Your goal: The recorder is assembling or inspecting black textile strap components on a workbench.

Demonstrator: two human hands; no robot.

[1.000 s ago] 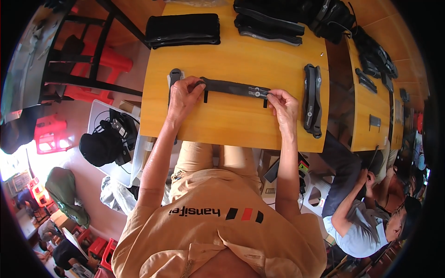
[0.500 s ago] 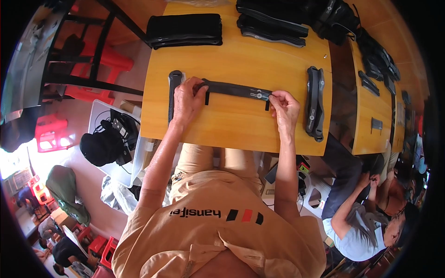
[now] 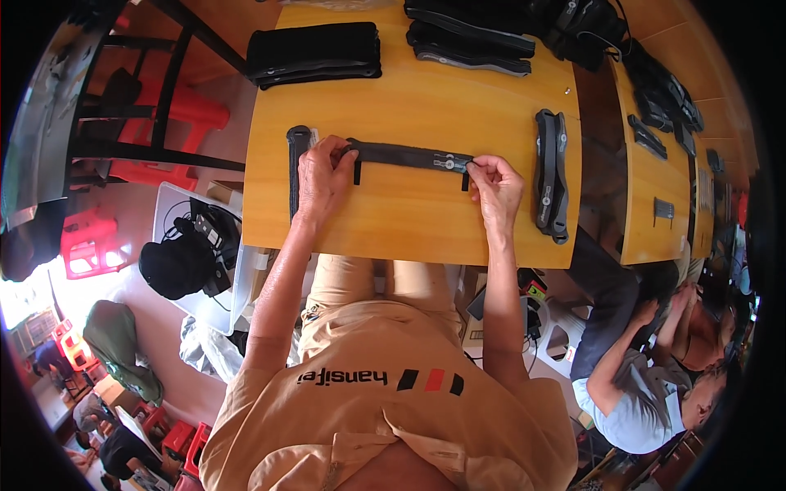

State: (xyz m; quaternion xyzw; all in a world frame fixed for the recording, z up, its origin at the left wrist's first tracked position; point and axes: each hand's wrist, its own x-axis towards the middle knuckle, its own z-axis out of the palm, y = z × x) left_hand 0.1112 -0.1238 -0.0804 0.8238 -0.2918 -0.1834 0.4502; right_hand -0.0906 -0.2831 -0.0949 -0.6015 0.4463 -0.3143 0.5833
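Yellow worktop (image 3: 409, 221) is spreading before the wearer. White bin (image 3: 173, 198) is standing left of the worktop, holding black corded items (image 3: 214, 237). Forearms (image 3: 282, 270) are reaching over the worktop's near edge. Dark grey strap (image 3: 405, 155) is stretching crosswise over the worktop's middle. Left hand (image 3: 322, 180) and right hand (image 3: 499, 192) are gripping its opposite ends, fingers (image 3: 485, 166) pinching nearly closed.
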